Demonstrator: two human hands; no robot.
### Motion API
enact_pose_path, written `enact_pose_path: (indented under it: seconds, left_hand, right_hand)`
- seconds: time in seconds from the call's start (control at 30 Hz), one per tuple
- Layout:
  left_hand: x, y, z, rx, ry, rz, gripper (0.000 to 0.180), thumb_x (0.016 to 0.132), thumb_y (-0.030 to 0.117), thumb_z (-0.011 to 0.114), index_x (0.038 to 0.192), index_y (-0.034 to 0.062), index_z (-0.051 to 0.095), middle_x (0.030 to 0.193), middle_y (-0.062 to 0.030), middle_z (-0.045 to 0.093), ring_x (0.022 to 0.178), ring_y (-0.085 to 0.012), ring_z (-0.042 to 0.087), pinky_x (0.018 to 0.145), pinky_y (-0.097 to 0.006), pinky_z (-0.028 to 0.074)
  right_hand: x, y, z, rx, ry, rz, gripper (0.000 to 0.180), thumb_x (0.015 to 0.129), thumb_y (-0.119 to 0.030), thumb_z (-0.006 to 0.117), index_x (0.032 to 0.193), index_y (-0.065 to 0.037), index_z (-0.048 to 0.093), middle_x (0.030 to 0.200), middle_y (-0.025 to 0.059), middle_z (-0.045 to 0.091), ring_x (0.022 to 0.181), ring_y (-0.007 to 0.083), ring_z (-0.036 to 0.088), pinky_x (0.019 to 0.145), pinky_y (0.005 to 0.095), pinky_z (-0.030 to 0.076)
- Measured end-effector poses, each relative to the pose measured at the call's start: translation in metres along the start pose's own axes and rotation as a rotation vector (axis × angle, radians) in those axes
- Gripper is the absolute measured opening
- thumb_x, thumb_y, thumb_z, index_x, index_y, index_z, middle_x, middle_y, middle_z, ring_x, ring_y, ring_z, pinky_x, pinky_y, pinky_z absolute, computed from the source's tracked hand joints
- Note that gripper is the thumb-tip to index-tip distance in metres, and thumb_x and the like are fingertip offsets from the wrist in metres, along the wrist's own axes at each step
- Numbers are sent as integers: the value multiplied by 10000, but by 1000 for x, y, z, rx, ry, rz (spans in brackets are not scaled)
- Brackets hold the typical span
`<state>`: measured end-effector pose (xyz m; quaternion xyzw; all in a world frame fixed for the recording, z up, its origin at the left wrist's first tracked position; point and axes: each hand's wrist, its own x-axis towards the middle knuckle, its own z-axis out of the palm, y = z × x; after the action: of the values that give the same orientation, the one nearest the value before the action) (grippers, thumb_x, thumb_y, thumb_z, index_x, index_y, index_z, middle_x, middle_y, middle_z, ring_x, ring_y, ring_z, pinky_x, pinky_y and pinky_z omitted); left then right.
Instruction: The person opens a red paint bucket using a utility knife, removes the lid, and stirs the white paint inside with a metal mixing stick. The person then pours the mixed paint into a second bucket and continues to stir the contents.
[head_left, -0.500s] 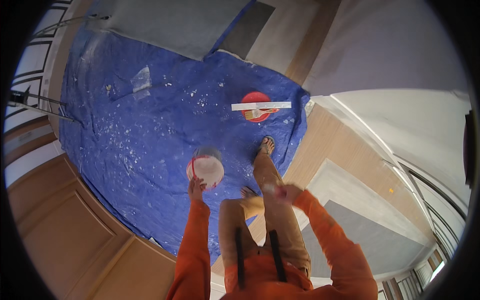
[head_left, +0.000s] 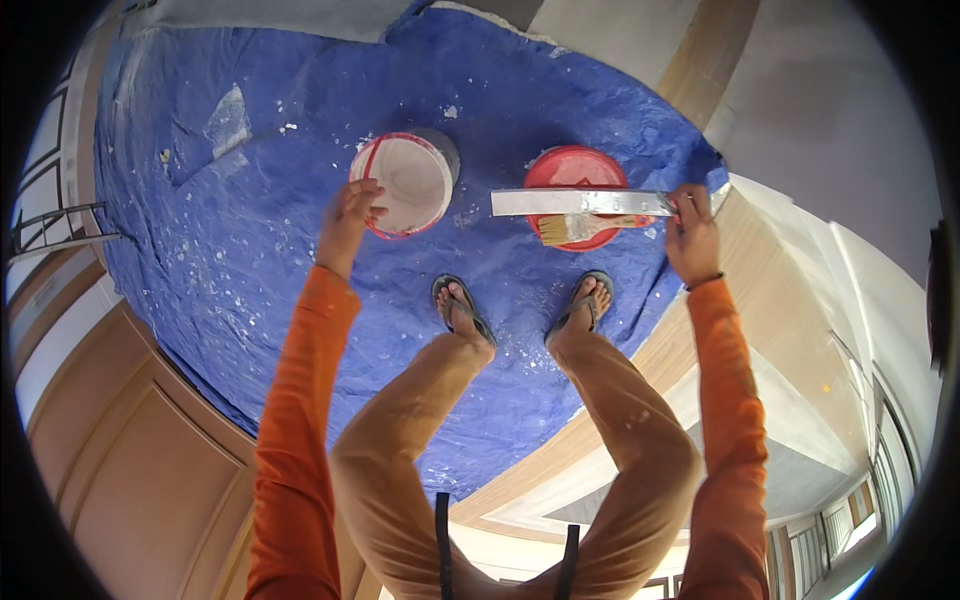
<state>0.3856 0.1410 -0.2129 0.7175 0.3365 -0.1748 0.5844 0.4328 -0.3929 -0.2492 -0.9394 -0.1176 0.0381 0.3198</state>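
Note:
My left hand (head_left: 350, 218) is closed at the near-left rim of a bucket (head_left: 410, 180), where its red handle strap runs. The bucket is tilted, its pale, smeared inside facing me and its rim red. To the right, my right hand (head_left: 692, 232) has its fingers closed on the right end of a long flat metal straightedge (head_left: 540, 202). That straightedge lies across a round red lid (head_left: 575, 165). Just below it on the lid is a paintbrush (head_left: 580, 229) with pale bristles and a reddish handle end; whether the straightedge is lifted, I cannot tell.
A blue tarp (head_left: 270, 300) spattered with white covers the floor. My feet in flip-flops (head_left: 460, 305) stand apart on it. Brown panelled wood (head_left: 150, 450) is at the left, a metal frame (head_left: 65, 230) at the far left, and wood-look flooring (head_left: 650, 350) beyond the tarp's right edge.
I have stepped forward, both feet now side by side. My left hand has brought the bucket forward, beside the red lid. My right hand has reached out and taken the straightedge's end.

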Motion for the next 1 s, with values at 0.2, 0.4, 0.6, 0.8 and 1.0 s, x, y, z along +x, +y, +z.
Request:
enact_pose_path:
  seconds: [0.2, 0.4, 0.6, 0.8, 1.0]
  left_hand:
    - [60, -22, -38, 60, -96, 85, 375, 1083, 334, 628, 1336, 67, 703, 1349, -113, 698, 1083, -204, 720, 943, -323, 548]
    - [103, -101, -81, 774, 343, 567, 422, 1131, 402, 556, 1343, 65, 694, 1650, -173, 411, 1417, -303, 531, 1061, -385, 520]
    - [134, -179, -153, 398, 635, 619, 390, 1132, 322, 591, 1394, 39, 649, 1655, -203, 415, 1515, -351, 427, 1241, -459, 342]
    - [68, -56, -3, 636, 517, 1380, 292, 1016, 176, 682, 1279, 50, 665, 1446, -190, 582, 1320, -352, 572, 1123, -466, 449]
    - [-53, -27, 173, 697, -592, 1724, 319, 844, 239, 843, 1147, 143, 808, 1084, -47, 699, 942, -281, 714, 792, -447, 601]
  right_hand:
    - [13, 24, -18, -114, -408, -171, 643, 744, -56, 863, 1352, -152, 677, 1281, 81, 622, 843, 337, 745, 737, 453, 638]
    - [20, 48, 20, -375, -528, -255, 865, 676, -68, 884, 1485, -168, 595, 1300, 105, 649, 886, 343, 747, 746, 454, 624]
    - [34, 50, 32, -422, -517, -414, 565, 760, -123, 854, 1299, -135, 683, 1036, 97, 706, 810, 337, 724, 703, 455, 578]
    - [33, 67, 14, -353, -556, -343, 433, 856, -219, 826, 1261, -129, 703, 1058, 127, 749, 933, 390, 735, 786, 503, 556]
    - [42, 68, 10, -284, -474, -268, 472, 851, -289, 841, 1272, -109, 726, 1020, 160, 771, 972, 381, 736, 822, 502, 556]
